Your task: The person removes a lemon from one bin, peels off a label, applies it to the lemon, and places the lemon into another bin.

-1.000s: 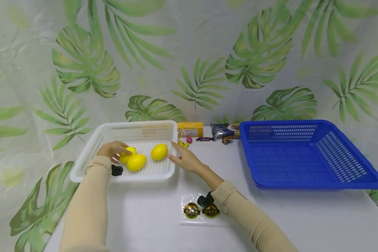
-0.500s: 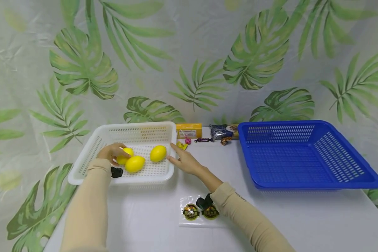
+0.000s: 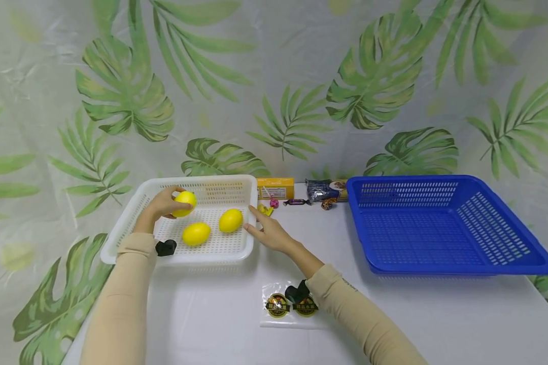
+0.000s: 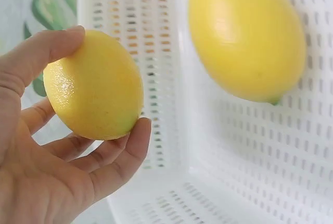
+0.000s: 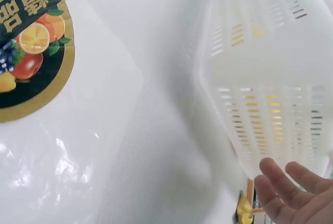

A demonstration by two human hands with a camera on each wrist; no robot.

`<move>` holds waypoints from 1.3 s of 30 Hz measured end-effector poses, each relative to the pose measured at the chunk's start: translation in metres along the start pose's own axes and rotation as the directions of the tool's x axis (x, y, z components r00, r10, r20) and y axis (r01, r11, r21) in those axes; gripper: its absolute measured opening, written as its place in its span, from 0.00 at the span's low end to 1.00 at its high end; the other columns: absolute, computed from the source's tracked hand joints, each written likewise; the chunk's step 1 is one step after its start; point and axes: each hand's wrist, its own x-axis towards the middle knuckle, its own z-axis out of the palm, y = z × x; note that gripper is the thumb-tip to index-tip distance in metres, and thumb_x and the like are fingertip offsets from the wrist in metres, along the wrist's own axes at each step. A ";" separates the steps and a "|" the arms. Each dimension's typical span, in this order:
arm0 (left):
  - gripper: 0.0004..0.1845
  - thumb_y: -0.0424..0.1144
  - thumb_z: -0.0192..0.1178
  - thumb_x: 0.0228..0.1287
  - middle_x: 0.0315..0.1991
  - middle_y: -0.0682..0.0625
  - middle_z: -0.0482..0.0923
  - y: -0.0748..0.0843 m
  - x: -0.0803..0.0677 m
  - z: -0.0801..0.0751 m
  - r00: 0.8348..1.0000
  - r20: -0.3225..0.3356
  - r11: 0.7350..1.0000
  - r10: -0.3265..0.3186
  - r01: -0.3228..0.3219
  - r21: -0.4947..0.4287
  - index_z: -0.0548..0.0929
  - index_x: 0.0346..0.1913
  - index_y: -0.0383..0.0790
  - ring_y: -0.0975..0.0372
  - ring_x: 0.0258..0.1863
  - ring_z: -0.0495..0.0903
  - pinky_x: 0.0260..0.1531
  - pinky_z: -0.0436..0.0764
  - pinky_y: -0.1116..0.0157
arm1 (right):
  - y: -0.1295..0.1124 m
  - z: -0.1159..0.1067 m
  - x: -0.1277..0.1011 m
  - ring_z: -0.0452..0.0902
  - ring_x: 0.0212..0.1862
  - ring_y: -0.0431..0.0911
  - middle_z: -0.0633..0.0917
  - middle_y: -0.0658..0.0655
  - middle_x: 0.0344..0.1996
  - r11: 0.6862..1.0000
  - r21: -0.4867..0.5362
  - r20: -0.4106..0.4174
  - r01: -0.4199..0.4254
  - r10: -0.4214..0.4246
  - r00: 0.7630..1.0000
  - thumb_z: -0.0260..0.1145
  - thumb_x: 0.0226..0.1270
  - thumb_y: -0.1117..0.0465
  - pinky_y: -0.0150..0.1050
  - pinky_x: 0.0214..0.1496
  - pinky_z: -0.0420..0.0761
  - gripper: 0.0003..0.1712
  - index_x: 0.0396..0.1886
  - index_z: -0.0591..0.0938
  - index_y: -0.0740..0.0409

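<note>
The left hand [image 3: 162, 205] grips a lemon [image 3: 184, 203], thumb and fingers curled round its middle, above the white basket [image 3: 128, 223] at centre left of the head view. The lemon looks firm, light and smooth, possibly slippery; its broad waist seems the safest hold. Its long axis lies roughly level, pointing frame right. The right hand [image 3: 269, 230], fingers straight, rests beside the basket's right wall.

We're seeing bright, even light in the head view | soft shadow under the white basket [image 3: 246, 203] | straight lines bow toward the frame edges | left wrist view sharp, sheen on the held lemon [image 4: 96, 86] | right wrist view washed out, glare on the clear bag [image 5: 57, 146], fingers [image 5: 283, 187] soft
</note>
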 end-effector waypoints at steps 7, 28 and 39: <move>0.36 0.41 0.63 0.59 0.58 0.27 0.62 0.019 -0.015 -0.003 0.991 -0.067 0.992 0.117 -0.119 -0.030 0.60 0.66 0.32 0.44 0.48 0.73 0.38 0.81 0.59 | 0.001 -0.006 -0.009 0.80 0.44 0.57 0.72 0.68 0.60 0.998 0.060 0.001 -0.025 0.025 1.000 0.55 0.70 0.53 0.43 0.45 0.80 0.35 0.72 0.57 0.60; 0.33 0.40 0.70 0.48 0.55 0.38 0.73 0.092 -0.059 0.078 0.903 -0.225 0.909 0.366 -0.399 -0.120 0.73 0.60 0.40 0.47 0.48 0.72 0.42 0.76 0.55 | 0.018 -0.037 -0.100 0.79 0.45 0.56 0.77 0.68 0.53 0.998 0.032 -0.100 -0.050 0.053 0.994 0.65 0.63 0.57 0.43 0.41 0.81 0.35 0.67 0.65 0.61; 0.32 0.34 0.70 0.45 0.55 0.41 0.74 0.110 -0.067 0.161 0.848 -0.306 0.795 0.432 -0.519 -0.314 0.76 0.59 0.39 0.52 0.47 0.72 0.41 0.77 0.59 | 0.030 -0.032 -0.156 0.76 0.39 0.47 0.80 0.62 0.46 0.981 -0.016 -0.188 -0.194 0.188 0.964 0.70 0.57 0.58 0.35 0.34 0.77 0.30 0.59 0.75 0.64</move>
